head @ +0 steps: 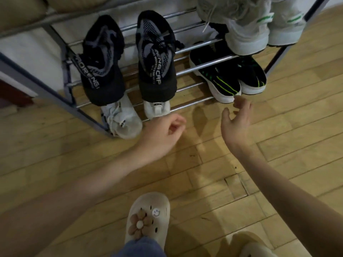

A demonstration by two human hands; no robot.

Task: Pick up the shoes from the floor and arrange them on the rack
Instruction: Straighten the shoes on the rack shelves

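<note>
Hovering before shoe rack (194,72) | left hand (163,132): fingers loosely curled, nothing held | right hand (236,119): fingers spread, released (near black-green sneakers (230,76)) | black sneakers (130,60) shelved

Left black sneaker (103,62): white strap lettering, partly readable "ORENG". Right black sneaker (156,58): strap reads "ENGCAP", small print line beside it too blurred to read. Beige clog (148,217): smiley-face charm (156,212), no text. Nothing else legible.
</note>
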